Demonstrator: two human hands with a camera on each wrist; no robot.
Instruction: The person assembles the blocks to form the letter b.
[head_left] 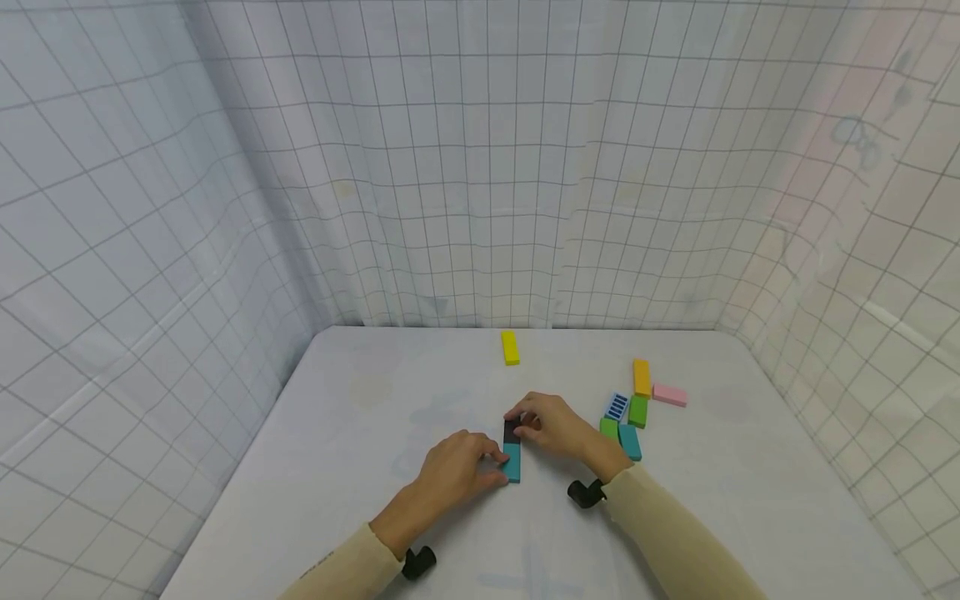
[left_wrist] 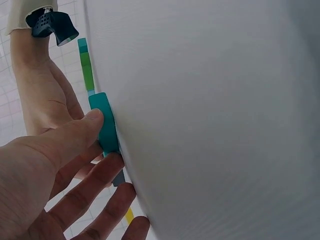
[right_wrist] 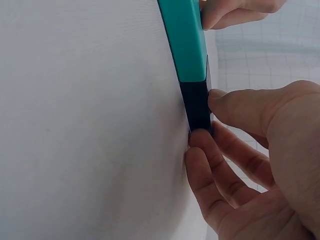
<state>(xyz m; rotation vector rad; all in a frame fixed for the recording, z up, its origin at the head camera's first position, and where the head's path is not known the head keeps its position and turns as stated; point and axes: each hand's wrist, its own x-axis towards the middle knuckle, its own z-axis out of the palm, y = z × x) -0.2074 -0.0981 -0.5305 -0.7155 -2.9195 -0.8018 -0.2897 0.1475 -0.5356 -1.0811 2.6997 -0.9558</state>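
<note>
My left hand [head_left: 454, 468] holds a teal block [head_left: 513, 467] between thumb and curved forefinger; my right hand [head_left: 558, 427] pinches the black block [head_left: 512, 432] butted against its end.

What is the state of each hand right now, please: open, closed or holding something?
Left hand: holding the teal block that adjoins the black block, between thumb and finger.
Right hand: holding the black block.

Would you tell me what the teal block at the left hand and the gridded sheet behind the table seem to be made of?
Teal block: perhaps satin plastic or painted wood, judging by its even colour and rounded edges. Gridded sheet: probably matte fabric or thin plastic, given its soft folds.
</note>
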